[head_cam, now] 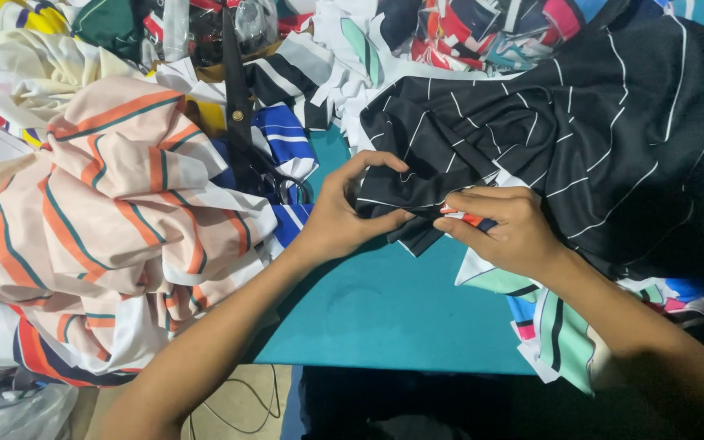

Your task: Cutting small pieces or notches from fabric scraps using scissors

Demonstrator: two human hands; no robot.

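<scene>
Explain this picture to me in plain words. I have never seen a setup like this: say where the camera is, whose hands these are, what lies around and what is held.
There is no machine here. One camera sits on a person's head and looks down at their own two bare hands over a teal table. The left hand and the right hand both pinch a fold of black cloth with thin white stripes; the right hand also holds a small red and blue object, too hidden to name. To the left lies a heap of peach cloth with orange stripes, with large black scissors beside it. More coloured cloth pieces lie around.
</scene>
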